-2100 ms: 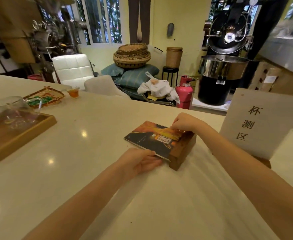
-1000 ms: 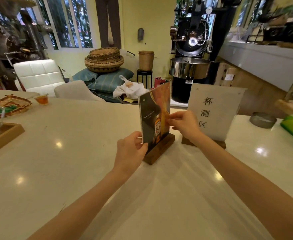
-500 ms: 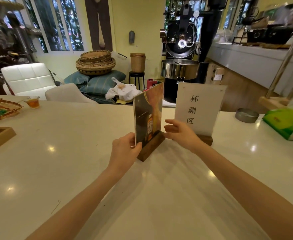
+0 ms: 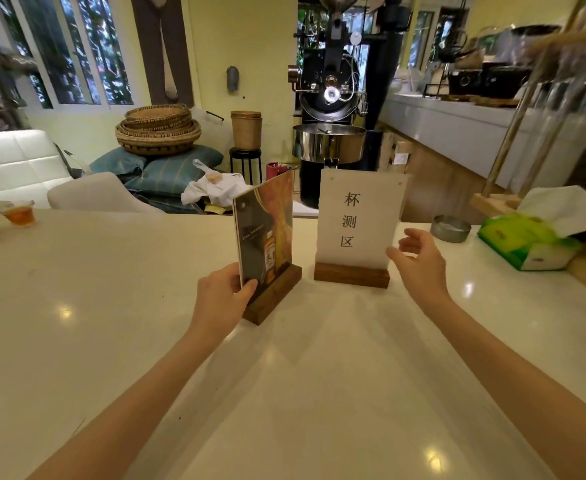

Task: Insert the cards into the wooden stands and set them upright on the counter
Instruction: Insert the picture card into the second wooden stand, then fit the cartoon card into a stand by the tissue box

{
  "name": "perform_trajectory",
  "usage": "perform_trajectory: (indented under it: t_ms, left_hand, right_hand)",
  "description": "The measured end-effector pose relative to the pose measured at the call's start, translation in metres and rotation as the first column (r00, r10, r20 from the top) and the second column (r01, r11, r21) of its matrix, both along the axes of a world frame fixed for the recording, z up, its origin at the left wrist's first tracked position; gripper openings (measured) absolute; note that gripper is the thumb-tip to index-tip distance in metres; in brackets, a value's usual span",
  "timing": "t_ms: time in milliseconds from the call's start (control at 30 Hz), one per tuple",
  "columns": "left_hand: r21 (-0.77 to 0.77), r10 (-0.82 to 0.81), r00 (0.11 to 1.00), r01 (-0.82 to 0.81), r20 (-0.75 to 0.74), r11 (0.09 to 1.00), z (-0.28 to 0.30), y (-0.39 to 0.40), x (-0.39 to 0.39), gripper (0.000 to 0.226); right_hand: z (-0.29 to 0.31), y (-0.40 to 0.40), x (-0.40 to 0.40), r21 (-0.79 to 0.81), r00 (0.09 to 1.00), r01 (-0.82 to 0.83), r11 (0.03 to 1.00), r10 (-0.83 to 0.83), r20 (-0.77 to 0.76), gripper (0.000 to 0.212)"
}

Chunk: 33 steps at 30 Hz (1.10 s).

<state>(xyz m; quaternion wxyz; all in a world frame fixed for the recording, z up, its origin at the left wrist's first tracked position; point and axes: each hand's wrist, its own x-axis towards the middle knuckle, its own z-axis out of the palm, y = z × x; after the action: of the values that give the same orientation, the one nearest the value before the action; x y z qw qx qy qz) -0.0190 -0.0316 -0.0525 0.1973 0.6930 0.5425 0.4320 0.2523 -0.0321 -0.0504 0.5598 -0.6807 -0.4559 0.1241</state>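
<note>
So the dark card (image 4: 265, 233) went from lying flat a couple seconds ago to standing upright in its wooden stand (image 4: 273, 299) on the worktop (image 4: 111, 306). Left hand (image 4: 222, 299) stayed pinched on the card's near edge; right hand (image 4: 419, 265) had let go and hung open beside the white card (image 4: 359, 220). Looked basically done to me.

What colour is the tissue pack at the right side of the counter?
The tissue pack is bright green with a white end, seen in the head view.
</note>
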Motion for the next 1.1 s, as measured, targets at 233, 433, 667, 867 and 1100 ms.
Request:
perform_trajectory:
  t_ms: [233,433,667,867,1100]
  left_hand:
    - [-0.040,0.015,1.000,-0.015,0.003,0.999,0.004,0.001,-0.001,0.029]
    - [-0.053,-0.006,0.996,0.010,0.084,0.999,0.001,-0.002,0.011,0.016]
    - [-0.059,-0.043,0.984,0.054,0.171,0.997,-0.006,-0.006,0.043,0.011]
    - [-0.040,-0.149,0.969,0.159,0.198,0.986,-0.004,-0.013,0.085,0.014]
    - [-0.031,-0.294,0.930,0.308,0.221,0.951,-0.006,-0.018,0.145,0.020]
  right_hand:
    - [-0.005,0.014,0.005,-0.054,0.996,-0.083,0.995,0.082,-0.018,0.032]
    - [-0.001,0.006,0.016,-0.025,0.994,-0.105,0.994,0.104,-0.043,0.017]
    - [-0.006,-0.013,0.023,-0.001,0.997,-0.061,0.998,0.061,0.048,0.014]
    - [-0.010,-0.036,0.051,0.001,0.998,0.061,0.998,-0.061,0.020,0.013]
    - [-0.011,-0.073,0.096,0.021,0.975,0.222,0.975,-0.221,-0.019,0.008]
